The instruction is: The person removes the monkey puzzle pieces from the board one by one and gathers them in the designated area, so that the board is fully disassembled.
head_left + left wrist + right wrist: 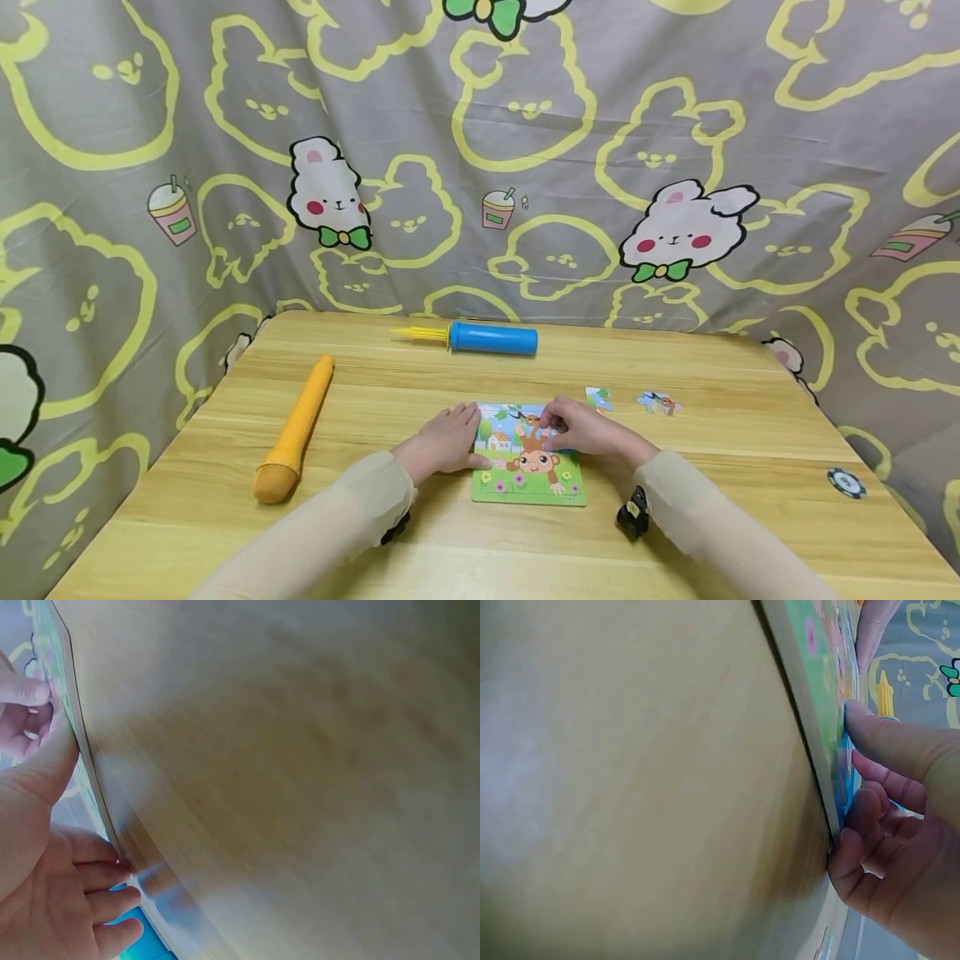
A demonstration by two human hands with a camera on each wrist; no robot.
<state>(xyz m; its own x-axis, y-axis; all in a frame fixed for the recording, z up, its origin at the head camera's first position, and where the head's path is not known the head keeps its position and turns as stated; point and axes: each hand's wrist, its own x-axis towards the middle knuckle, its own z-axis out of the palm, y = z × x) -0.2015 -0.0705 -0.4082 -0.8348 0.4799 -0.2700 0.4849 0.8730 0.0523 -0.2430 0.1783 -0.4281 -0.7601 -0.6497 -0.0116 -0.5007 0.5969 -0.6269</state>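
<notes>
A monkey jigsaw puzzle [517,483] in a flat, green-edged board lies on the table before me. My left hand [446,442] rests along its left edge, thumb on the board and fingers extended; the left wrist view shows those fingers [105,904] loosely spread beside the edge. Over the upper right part of the puzzle is my right hand [588,429]. Its thumb and curled fingers pinch a puzzle piece, mostly hidden by the hand; a blue edge shows below the thumb [885,739] in the right wrist view. One loose puzzle piece [597,397] lies just behind this hand.
Another loose piece, or joined pieces [660,403], lies farther right. A blue hand pump [493,339] with a yellow nozzle is at the back. At left lies an orange toy microphone [296,429], and a dark round chip [847,483] at right. A patterned curtain [420,125] hangs behind the table.
</notes>
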